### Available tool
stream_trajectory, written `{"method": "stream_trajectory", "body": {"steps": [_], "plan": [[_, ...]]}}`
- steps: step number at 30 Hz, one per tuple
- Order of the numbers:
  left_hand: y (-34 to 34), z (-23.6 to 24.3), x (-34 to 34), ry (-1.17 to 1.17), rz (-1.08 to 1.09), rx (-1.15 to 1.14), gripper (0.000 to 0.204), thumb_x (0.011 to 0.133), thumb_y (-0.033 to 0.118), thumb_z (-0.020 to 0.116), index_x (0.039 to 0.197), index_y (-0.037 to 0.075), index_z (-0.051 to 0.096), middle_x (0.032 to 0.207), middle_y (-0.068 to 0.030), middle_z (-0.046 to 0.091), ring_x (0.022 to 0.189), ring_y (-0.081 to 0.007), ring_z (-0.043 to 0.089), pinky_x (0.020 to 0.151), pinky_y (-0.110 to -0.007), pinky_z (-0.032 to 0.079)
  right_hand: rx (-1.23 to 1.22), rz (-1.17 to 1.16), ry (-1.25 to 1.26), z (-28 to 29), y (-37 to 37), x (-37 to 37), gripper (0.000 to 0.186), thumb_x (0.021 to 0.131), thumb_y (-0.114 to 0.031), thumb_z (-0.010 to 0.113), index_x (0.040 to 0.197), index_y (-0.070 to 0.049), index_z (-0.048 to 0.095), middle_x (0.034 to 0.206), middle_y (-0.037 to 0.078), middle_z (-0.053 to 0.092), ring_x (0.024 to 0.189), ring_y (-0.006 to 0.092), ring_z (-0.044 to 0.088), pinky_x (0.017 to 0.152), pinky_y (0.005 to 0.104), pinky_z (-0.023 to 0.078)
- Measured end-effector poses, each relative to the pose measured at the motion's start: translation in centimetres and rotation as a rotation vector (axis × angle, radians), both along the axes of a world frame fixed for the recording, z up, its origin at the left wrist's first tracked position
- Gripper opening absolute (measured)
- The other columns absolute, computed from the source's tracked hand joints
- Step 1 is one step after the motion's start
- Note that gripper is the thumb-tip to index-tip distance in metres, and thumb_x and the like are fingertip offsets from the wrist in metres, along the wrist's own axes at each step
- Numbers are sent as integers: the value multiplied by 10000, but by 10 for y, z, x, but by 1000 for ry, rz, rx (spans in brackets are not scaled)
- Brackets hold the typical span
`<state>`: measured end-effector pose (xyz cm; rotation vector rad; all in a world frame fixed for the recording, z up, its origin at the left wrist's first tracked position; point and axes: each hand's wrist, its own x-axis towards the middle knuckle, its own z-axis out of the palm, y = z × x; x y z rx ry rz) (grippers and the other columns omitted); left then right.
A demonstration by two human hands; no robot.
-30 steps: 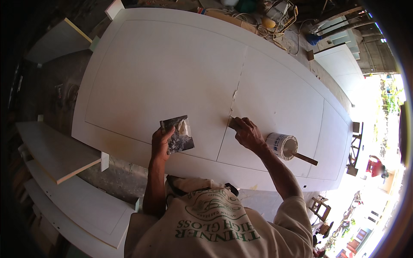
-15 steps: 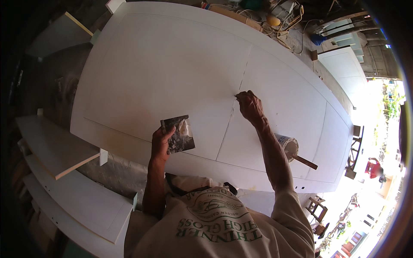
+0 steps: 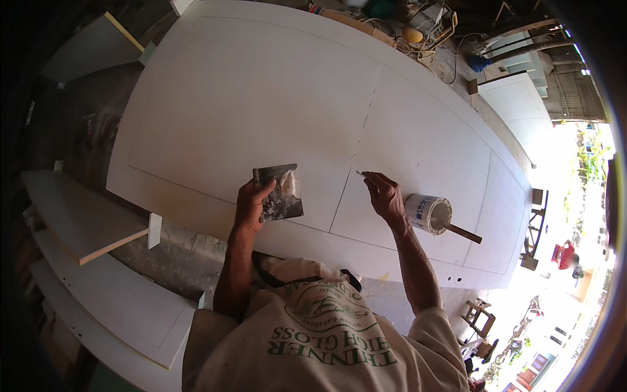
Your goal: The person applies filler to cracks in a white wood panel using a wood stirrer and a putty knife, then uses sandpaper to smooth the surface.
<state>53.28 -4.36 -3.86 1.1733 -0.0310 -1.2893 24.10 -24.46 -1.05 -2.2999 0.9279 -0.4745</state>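
A large white door panel (image 3: 261, 85) with thin grooves lies flat in front of me. My left hand (image 3: 249, 204) grips a dark square palette (image 3: 282, 206), thumb on top; a pale smear of putty (image 3: 287, 183) lies on it. Over the panel, just right of the long cross groove (image 3: 362, 134), my right hand (image 3: 386, 195) pinches a small thin blade (image 3: 360, 174) with a pale tip; most of it is hidden by the fingers. Beside that hand stands a white can (image 3: 424, 212) on the panel, with a wooden stick (image 3: 464, 233) leaning out of it.
More pale panels (image 3: 117, 287) are stacked to my left, one with a bare yellowish edge. Cables and tools (image 3: 424, 32) clutter the floor beyond the panel. At far right a person in red (image 3: 563, 255) is in the bright open area, near a small wooden stool (image 3: 477, 313).
My right hand has drawn back toward me from the groove, with the blade still pinched. The left hand and palette have shifted slightly up and right. More of the can shows.
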Motion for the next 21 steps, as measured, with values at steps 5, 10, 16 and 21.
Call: {"method": "stream_trajectory", "body": {"steps": [5, 10, 16, 21], "plan": [[13, 2, -1, -7, 20, 7, 303, 947, 204, 759, 1180, 12, 727, 1054, -34, 736, 937, -138, 691, 854, -314, 557, -234, 254, 109, -7, -6, -2, 328, 869, 42, 668, 1186, -32, 703, 1257, 142, 650, 1099, 318, 657, 928, 442, 559], [21, 0, -3, -41, 18, 22, 302, 948, 208, 755, 1179, 16, 732, 1057, -32, 735, 959, -147, 687, 868, -326, 546, -318, 410, 174, -24, -16, -8, 411, 798, 48, 677, 1197, -51, 701, 1320, 98, 616, 1146, 286, 629, 998, 442, 534], [30, 6, -5, -63, 24, 52, 302, 953, 198, 748, 1191, 14, 724, 1069, -32, 733, 947, -149, 689, 870, -328, 549, -252, 395, 402, -6, -3, 3, 392, 791, 42, 667, 1171, -48, 700, 1321, 77, 626, 1148, 268, 613, 998, 432, 537], [23, 13, -10, 24, 6, 0, 296, 954, 192, 747, 1180, 2, 722, 1068, -33, 729, 932, -146, 688, 867, -329, 549, -290, 393, 220, -25, 17, -12, 361, 783, 23, 678, 1139, -35, 699, 1292, 92, 644, 1111, 280, 609, 984, 440, 541]]}}
